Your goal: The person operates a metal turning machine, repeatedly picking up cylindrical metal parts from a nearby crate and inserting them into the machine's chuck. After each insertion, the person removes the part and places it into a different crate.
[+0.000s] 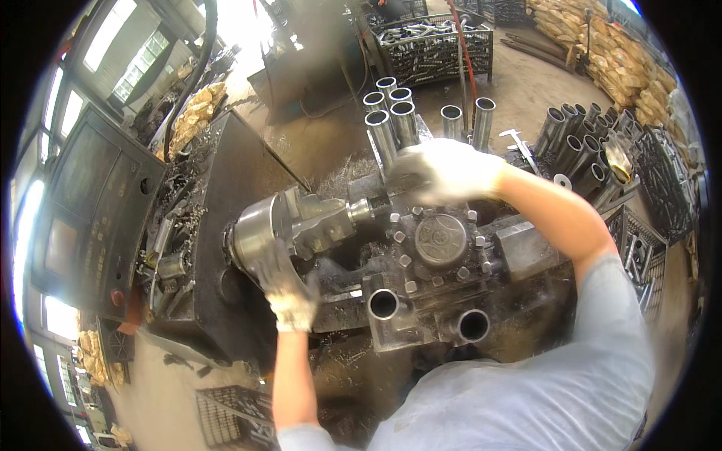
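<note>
A lathe fills the middle of the head view. My left hand [282, 282], in a soiled white glove, lies against the lathe chuck [262, 225]; its fingers are partly blurred, so a grip cannot be told. A short metal tube [359, 211] sits in the chuck jaws [318, 222]. My right hand [440, 172], gloved and motion-blurred, is above the bolted square tool post [440, 239], beside a group of upright steel tubes [382, 135]. Whether it holds anything is hidden. Two more open tube ends [383, 304] [473, 326] show near my body.
Vernier calipers [519, 147] and many tubes [569, 146] stand at the right. Wire crates [434, 53] of metal parts are behind and at the right [640, 253]. A control cabinet [96, 220] is at the left. Metal chips lie on the machine.
</note>
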`<state>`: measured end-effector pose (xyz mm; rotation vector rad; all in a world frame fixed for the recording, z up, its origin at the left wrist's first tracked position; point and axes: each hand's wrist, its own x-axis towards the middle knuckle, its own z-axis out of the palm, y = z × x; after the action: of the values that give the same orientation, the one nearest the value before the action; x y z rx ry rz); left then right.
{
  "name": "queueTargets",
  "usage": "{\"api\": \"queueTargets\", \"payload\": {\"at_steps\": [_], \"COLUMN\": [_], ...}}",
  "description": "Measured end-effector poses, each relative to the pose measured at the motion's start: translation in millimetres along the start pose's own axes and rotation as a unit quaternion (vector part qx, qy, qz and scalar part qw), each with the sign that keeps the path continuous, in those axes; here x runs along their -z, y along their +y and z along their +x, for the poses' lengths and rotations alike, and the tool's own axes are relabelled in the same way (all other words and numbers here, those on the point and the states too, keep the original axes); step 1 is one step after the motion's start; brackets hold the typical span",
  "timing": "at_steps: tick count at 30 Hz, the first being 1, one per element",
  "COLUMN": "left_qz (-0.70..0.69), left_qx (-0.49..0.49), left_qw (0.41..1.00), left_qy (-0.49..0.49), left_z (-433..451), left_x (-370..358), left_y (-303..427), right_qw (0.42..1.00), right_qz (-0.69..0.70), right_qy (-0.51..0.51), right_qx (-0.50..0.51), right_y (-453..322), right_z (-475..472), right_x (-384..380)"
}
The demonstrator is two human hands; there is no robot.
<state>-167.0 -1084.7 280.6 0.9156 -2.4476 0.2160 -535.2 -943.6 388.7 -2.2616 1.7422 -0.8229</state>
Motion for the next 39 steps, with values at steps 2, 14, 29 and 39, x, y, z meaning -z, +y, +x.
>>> {"api": "queueTargets", "payload": {"at_steps": [2,14,29,39], "left_qz": [0.101,0.055,-0.025,-0.066], "left_qx": [-0.015,-0.120,-0.026,-0.042], "left_qw": [0.995,0.985,0.997,0.992], "left_qy": [0.017,-0.110,0.068,0.100], "left_z": [41.5,100.8,86.3,83.6], "left_x": [-7.1,0.7,-32.1,-32.5], "left_y": [-31.1,-78.9,-86.7,-88.0], "right_qw": [0.970,0.846,0.719,0.896], "right_qz": [-0.137,-0.159,0.235,-0.293], "right_qy": [-0.186,-0.433,-0.535,-0.315], "right_qx": [-0.079,-0.268,-0.378,-0.108], "right_y": [35.3,176.1,116.4,56.7], "right_z": [67.6,62.9,147.2,89.8], "right_x": [-47.7,-111.7,-142.1,-72.0]}}
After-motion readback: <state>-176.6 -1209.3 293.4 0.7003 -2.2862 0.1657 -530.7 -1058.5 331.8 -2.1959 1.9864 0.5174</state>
